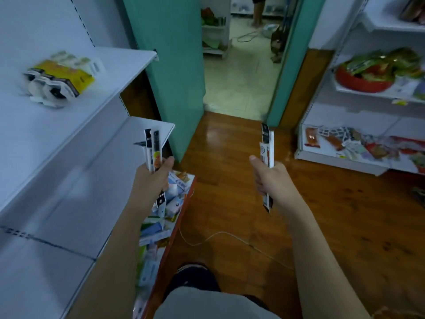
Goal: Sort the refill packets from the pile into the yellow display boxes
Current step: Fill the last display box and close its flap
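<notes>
Refill packets upright, gripped in both hands.

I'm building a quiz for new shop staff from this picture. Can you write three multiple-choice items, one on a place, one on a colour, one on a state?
1. Where does the yellow display box sit?
A. on the wooden floor
B. on the upper white shelf at the left
C. in the red bowl

2. What colour is the bowl on the right-hand shelving?
A. red
B. blue
C. black

3. What is the left hand doing?
A. hanging free with nothing in it
B. pressing flat on the shelf
C. gripping a bunch of refill packets

Answers: 1 B, the box lies on the top white shelf. 2 A, its rim and wall are red. 3 C, the fingers are curled round the packets.
</notes>
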{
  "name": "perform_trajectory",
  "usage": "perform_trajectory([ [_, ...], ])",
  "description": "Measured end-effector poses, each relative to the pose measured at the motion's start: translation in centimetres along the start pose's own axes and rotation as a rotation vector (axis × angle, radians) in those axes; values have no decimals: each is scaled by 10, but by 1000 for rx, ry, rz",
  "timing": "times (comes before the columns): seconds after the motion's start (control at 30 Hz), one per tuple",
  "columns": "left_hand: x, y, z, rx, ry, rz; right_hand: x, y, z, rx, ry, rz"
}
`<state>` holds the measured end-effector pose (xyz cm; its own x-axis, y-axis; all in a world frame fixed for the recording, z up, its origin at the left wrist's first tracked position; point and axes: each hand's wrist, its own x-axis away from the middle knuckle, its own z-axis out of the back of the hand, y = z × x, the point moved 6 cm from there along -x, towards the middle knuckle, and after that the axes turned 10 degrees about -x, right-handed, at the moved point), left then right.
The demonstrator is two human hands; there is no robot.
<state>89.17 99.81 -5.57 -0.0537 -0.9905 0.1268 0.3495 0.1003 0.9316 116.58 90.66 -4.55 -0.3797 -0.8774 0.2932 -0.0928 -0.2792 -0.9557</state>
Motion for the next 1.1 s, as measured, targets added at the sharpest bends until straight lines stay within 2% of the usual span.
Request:
perform_trajectory([
  [0.2, -113, 11, -36, 28, -101, 97, -127, -21, -38, 133, -69, -22],
  [0.37, -225, 49, -17, -63, -53, -30, -218, -87, -84, 118, -108, 57],
  [0.47, -280, 76, -4, 31, -62, -71, -265, -118, -124, 88, -188, 93],
  [0.6, -343, 111, 19, 114, -43, -80, -319, -164, -194, 18, -437, 144],
  [0.73, -386, 133, 40, 142, 47, -85, -360, -216, -266, 101, -712, 256],
  [0.83, -402, 144, 39, 290, 37, -25, -384, -233, -312, 144, -913, 192],
  [0.93, -411, 144, 37, 320, 43, 60, -401, -243, -344, 243, -1068, 137],
  [1.03, -412, 138, 48, 373, 144, 98, -402, -250, -372, 287, -1293, 142],
  [1.1, -403, 135, 56, 398, 196, 59, -397, -250, -389, 284, -1424, 110],
])
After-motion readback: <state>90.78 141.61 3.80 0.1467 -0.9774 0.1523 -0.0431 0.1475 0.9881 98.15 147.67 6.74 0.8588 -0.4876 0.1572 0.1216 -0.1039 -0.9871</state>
